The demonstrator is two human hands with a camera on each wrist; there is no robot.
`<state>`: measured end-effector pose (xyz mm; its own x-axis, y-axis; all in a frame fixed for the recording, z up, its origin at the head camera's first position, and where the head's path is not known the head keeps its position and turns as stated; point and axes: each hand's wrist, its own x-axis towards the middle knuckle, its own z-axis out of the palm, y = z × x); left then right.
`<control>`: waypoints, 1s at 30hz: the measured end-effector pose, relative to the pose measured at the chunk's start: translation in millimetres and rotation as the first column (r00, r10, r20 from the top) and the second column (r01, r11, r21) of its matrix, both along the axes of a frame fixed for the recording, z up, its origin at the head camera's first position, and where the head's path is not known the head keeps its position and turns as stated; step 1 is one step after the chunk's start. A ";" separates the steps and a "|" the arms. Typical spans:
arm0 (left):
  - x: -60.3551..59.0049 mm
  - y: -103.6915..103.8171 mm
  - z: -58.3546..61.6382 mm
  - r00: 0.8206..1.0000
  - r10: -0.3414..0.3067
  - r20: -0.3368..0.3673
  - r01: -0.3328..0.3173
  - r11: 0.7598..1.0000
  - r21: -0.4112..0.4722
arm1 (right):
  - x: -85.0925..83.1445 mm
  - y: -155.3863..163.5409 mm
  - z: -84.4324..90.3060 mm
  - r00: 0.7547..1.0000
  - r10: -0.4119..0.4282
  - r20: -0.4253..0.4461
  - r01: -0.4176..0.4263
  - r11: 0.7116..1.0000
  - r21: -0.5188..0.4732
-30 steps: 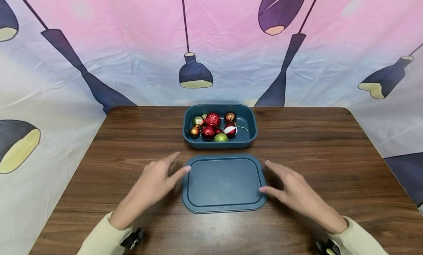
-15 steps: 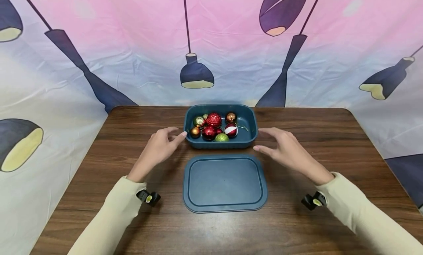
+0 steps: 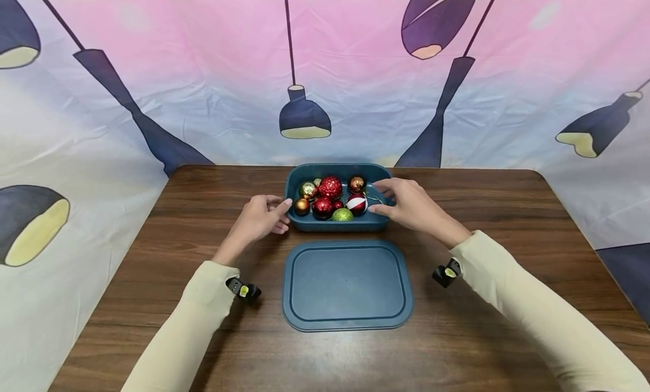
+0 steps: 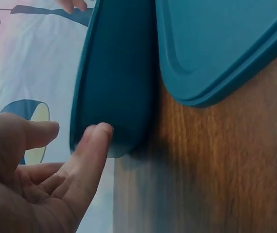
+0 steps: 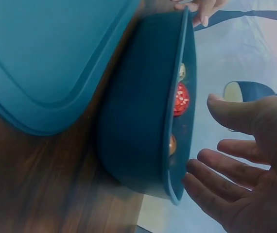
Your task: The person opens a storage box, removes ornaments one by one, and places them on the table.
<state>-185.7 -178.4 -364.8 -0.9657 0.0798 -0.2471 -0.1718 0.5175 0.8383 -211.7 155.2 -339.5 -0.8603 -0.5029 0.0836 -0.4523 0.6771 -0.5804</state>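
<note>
A blue-green plastic box stands near the back edge of the wooden table, holding several Christmas baubles. Among them are a red glitter bauble, a lime green one and a red-and-white striped one. My left hand is at the box's left end; its fingers reach the outer wall, the thumb apart from them in the left wrist view. Over the right end of the box hovers my right hand, its fingers spread and nothing between them, near the striped bauble.
The matching lid lies flat on the table, just in front of the box. Behind the table hangs a cloth printed with lamps. Each wrist carries a small black camera, such as the left camera.
Both hands have moved forward from beside the lid to the box. In the last half second the right hand has come inward over the box's right end. Lid and box stay in place.
</note>
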 end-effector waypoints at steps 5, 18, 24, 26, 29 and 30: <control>-2.0 4.3 -6.0 0.999 0.011 0.033 -0.013 0.997 0.070 | -11.0 -9.4 -6.1 0.999 0.015 0.032 -0.016 1.000 0.026; -3.3 10.4 -15.7 0.994 0.083 0.070 -0.099 0.962 0.254 | -27.1 -30.5 -23.0 0.997 0.031 0.067 -0.039 0.991 0.127; -2.1 10.3 -16.6 0.993 0.085 0.082 -0.107 0.945 0.308 | -31.4 -36.7 -30.3 0.998 0.039 0.047 -0.045 0.989 0.138; -1.3 10.7 -16.9 0.992 0.091 0.090 -0.116 0.941 0.318 | -32.8 -38.2 -32.1 0.998 0.042 0.043 -0.048 0.990 0.133; 0.0 11.7 -18.2 0.990 0.106 0.091 -0.130 0.935 0.330 | -33.7 -40.1 -33.6 0.998 0.044 0.044 -0.050 0.991 0.127; 0.4 12.0 -18.8 0.990 0.110 0.089 -0.133 0.932 0.336 | -33.5 -40.7 -33.6 0.998 0.042 0.045 -0.047 0.991 0.126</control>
<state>-185.3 -166.4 -383.5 -0.9553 0.0536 -0.2908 -0.2777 0.1750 0.9446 -245.2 114.5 -373.1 -0.8381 -0.5451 -0.0196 -0.4605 0.7263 -0.5104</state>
